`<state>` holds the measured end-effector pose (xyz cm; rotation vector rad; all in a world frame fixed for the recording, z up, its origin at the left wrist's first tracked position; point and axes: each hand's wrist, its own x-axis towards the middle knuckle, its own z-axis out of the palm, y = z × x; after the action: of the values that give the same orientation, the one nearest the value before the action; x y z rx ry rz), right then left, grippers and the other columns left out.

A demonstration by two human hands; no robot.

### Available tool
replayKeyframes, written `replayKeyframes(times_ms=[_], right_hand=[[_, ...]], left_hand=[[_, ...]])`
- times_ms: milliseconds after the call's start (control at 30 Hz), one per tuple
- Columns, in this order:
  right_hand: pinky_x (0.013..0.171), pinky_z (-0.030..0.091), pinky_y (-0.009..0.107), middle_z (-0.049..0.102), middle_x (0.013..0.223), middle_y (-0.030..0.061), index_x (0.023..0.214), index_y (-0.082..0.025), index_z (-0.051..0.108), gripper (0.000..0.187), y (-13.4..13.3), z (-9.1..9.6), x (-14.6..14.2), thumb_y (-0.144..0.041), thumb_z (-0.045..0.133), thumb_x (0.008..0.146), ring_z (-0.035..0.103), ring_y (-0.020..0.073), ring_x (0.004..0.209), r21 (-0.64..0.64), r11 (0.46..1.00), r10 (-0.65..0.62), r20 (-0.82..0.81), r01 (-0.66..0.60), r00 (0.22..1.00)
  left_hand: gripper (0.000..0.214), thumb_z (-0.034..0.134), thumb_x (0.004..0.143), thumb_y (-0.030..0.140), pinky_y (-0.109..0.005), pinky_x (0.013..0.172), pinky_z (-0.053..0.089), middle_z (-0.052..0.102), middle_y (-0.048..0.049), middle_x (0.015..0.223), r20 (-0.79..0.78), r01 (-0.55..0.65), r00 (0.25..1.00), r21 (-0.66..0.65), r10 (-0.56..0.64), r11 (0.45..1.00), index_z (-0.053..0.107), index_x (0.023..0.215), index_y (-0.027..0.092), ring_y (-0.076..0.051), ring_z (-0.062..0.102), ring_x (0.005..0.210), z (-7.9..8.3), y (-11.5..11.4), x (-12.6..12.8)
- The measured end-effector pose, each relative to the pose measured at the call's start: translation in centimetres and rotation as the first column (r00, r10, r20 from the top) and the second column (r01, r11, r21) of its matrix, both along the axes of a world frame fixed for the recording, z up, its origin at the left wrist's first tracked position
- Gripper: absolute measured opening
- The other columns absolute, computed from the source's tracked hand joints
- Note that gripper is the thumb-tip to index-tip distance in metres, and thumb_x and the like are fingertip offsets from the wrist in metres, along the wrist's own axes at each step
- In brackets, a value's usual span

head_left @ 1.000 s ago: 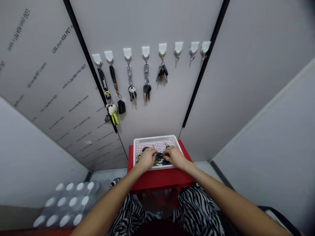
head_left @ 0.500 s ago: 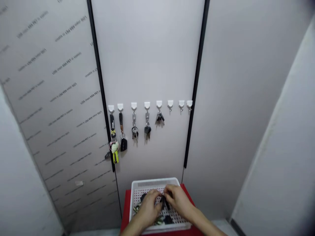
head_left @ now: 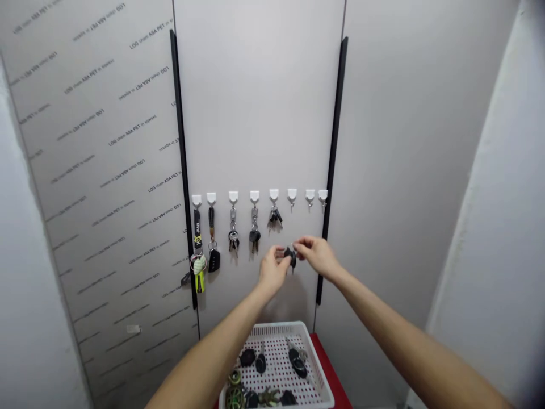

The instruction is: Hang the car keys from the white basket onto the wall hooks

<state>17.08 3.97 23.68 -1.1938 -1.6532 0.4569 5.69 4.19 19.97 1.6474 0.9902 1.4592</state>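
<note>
Both my hands are raised in front of the panel, below the row of white hooks. A small bunch of dark-headed keys (head_left: 290, 257) is between them. My left hand (head_left: 273, 268) grips the keys from the left, its thumb and fingers closed on them. From the right, the fingertips of my right hand (head_left: 315, 254) pinch at the top of the bunch, likely at its ring, which is too small to make out. Just above is a bare white hook (head_left: 292, 195). To its left, a hook (head_left: 273, 195) carries a bunch of dark keys (head_left: 275, 216).
More key sets hang leftward, including a black car key (head_left: 214, 260) and a lanyard (head_left: 197, 227). Two bare hooks (head_left: 310, 195) are farther right. Below, a white perforated basket (head_left: 319, 363) holds several keys, on a red surface (head_left: 326, 358). Black vertical strips (head_left: 336, 147) flank the panel.
Both hands have risen out of the basket, bringing the bunch of keys up to the panel below the hooks. The view has shifted slightly, showing more of the basket's contents.
</note>
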Motion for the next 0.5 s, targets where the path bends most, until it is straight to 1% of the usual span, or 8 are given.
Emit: replayKeyframes(times_ms=[67, 133, 233, 300, 367, 500], right_hand=[[0.043, 0.037, 0.019, 0.047, 0.043, -0.0035, 0.059, -0.014, 0.05, 0.01, 1.1, 2.4, 0.1, -0.022, 0.046, 0.059, 0.043, 0.0061, 0.039, 0.034, 0.999, -0.025, -0.088, 0.028, 0.996], [0.042, 0.038, 0.019, 0.047, 0.044, -0.0034, 0.058, -0.014, 0.05, 0.007, 2.2, 4.4, 0.2, -0.02, 0.046, 0.058, 0.043, 0.0059, 0.039, 0.066, 0.996, -0.041, -0.172, 0.053, 0.984], [0.041, 0.039, 0.018, 0.046, 0.045, -0.0031, 0.056, -0.014, 0.049, 0.005, 3.8, 6.5, 0.2, -0.017, 0.047, 0.058, 0.044, 0.0059, 0.04, 0.1, 0.99, -0.07, -0.234, 0.096, 0.97], [0.042, 0.039, 0.018, 0.046, 0.044, -0.0031, 0.056, -0.014, 0.05, 0.005, 4.8, 7.3, 0.3, -0.016, 0.046, 0.058, 0.044, 0.0058, 0.04, 0.102, 0.986, -0.108, -0.235, 0.135, 0.966], [0.043, 0.04, 0.019, 0.046, 0.043, -0.003, 0.057, -0.014, 0.051, 0.006, 5.7, 7.6, 0.4, -0.015, 0.045, 0.059, 0.044, 0.0059, 0.04, 0.097, 0.977, -0.164, -0.219, 0.189, 0.962], [0.048, 0.041, 0.02, 0.05, 0.044, -0.0012, 0.058, -0.013, 0.054, 0.009, 7.2, 7.3, 0.5, -0.015, 0.046, 0.059, 0.046, 0.0068, 0.041, 0.112, 0.951, -0.275, -0.125, 0.289, 0.953]], left_hand=[[0.025, 0.046, 0.063, 0.014, -0.022, 0.062, 0.042, 0.056, -0.0081, 0.083, -0.013, -0.046, 0.999, 0.04, 0.046, 0.998, 0.044, 0.087, 0.013, -0.011, 0.053, 0.07, 2.4, 0.6, 0.5], [0.027, 0.046, 0.062, 0.013, -0.023, 0.063, 0.041, 0.056, -0.0084, 0.087, -0.058, -0.075, 0.995, 0.084, 0.08, 0.994, 0.044, 0.089, 0.013, -0.011, 0.053, 0.07, 4.4, 1.0, 1.0], [0.03, 0.046, 0.062, 0.013, -0.023, 0.066, 0.04, 0.056, -0.0075, 0.088, -0.136, -0.093, 0.985, 0.102, 0.106, 0.991, 0.045, 0.092, 0.013, -0.011, 0.052, 0.073, 6.4, 1.8, 1.6], [0.033, 0.046, 0.061, 0.014, -0.024, 0.069, 0.039, 0.056, -0.0076, 0.089, -0.18, -0.117, 0.975, 0.099, 0.133, 0.988, 0.045, 0.094, 0.013, -0.012, 0.052, 0.077, 7.2, 2.5, 2.0], [0.036, 0.047, 0.061, 0.015, -0.025, 0.072, 0.037, 0.056, -0.0079, 0.091, -0.216, -0.145, 0.962, 0.115, 0.167, 0.983, 0.045, 0.096, 0.013, -0.013, 0.051, 0.08, 7.5, 3.3, 2.3], [0.04, 0.047, 0.06, 0.017, -0.027, 0.075, 0.036, 0.055, -0.0092, 0.092, -0.285, -0.172, 0.937, 0.12, 0.2, 0.978, 0.044, 0.1, 0.012, -0.016, 0.05, 0.083, 7.4, 4.1, 2.7]])
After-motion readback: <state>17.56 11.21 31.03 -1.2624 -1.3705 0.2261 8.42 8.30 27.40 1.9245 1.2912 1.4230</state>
